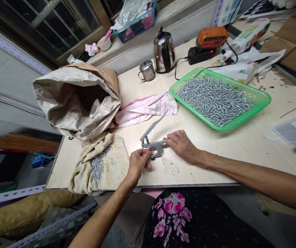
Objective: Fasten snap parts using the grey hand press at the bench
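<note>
A grey hand tool (157, 148) with a spring and a raised lever lies on the light wooden table (189, 172). My right hand (181, 146) has its fingers closed on the right end of the tool. At the tool's left end my left hand (139, 161) makes a pinch beside a small red spot; what it holds is too small to name. Left of that hand, small metal pieces (98, 167) lie on a patterned yellowish cloth (117, 153). A green basket (263, 98) full of similar metal pieces (215, 98) stands at the back right.
An open woven sack (57, 103) stands at the left, beside a pink and white towel (148, 110). Behind are a metal mug (147, 71), a kettle (164, 53) and an orange battery (212, 37) on a black charger (201, 55).
</note>
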Tool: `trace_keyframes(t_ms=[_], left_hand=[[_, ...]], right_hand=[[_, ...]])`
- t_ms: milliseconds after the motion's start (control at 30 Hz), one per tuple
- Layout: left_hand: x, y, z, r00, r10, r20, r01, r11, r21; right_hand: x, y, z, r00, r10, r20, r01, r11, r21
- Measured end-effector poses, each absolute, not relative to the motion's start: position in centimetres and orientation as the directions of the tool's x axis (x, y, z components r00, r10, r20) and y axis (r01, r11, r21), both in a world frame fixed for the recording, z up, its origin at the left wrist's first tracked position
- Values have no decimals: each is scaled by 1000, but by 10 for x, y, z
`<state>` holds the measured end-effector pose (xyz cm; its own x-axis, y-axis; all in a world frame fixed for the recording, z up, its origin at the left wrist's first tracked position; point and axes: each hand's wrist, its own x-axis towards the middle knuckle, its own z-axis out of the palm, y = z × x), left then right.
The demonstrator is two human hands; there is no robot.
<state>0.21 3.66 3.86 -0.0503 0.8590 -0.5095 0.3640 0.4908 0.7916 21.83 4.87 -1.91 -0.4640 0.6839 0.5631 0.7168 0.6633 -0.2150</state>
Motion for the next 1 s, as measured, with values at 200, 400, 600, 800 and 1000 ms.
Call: trace_keyframes(t_ms=[200,400,600,800,1000], left_hand=[[-1,24,41,-31,878,-478,236,471,850],[-5,20,43,1,877,-480,312,456,833],[-1,24,47,15,807,-591,228,573,788],[1,25,48,-51,835,-548,136,549,825],[3,24,49,-73,804,-591,142,594,791]], right_hand=[[218,47,-20,-460,636,619,725,672,-152],[216,46,-22,-477,635,608,719,680,-147],[216,49,-23,-476,652,591,727,669,-153],[216,51,-19,-456,598,660,738,668,-95],[215,50,-14,-461,572,679,724,684,-84]])
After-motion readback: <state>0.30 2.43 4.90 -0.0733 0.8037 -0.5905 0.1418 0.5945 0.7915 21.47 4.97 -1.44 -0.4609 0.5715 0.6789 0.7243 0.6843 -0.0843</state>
